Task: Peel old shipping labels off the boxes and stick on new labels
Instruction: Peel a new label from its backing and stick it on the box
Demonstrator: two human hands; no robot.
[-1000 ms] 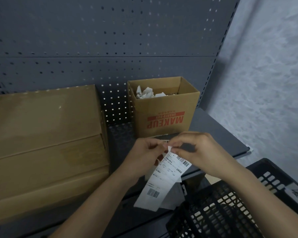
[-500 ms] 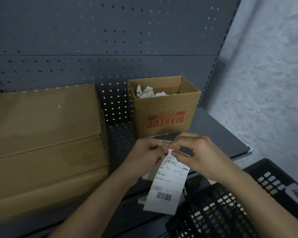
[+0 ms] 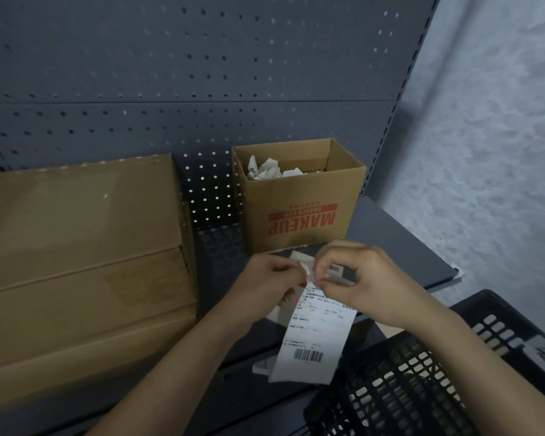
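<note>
A white shipping label (image 3: 314, 335) with a barcode hangs in the air over the shelf's front edge. My right hand (image 3: 364, 278) pinches its top edge. My left hand (image 3: 266, 286) pinches the backing paper beside it, and a strip of backing (image 3: 263, 368) shows behind the label's lower left. A large closed cardboard box (image 3: 79, 265) fills the left of the shelf. A small open box marked MAKEUP (image 3: 299, 212), upside-down print, stands at the back and holds crumpled white paper (image 3: 265, 169).
The grey metal shelf (image 3: 397, 247) ends at a corner on the right. A dark pegboard wall (image 3: 202, 73) rises behind it. A black plastic crate (image 3: 422, 379) sits below the shelf at the lower right. A pale wall is on the right.
The label has turned to hang straighter and face me, barcode at the bottom. Both hands stay together at its top edge, and the paper there looks more separated.
</note>
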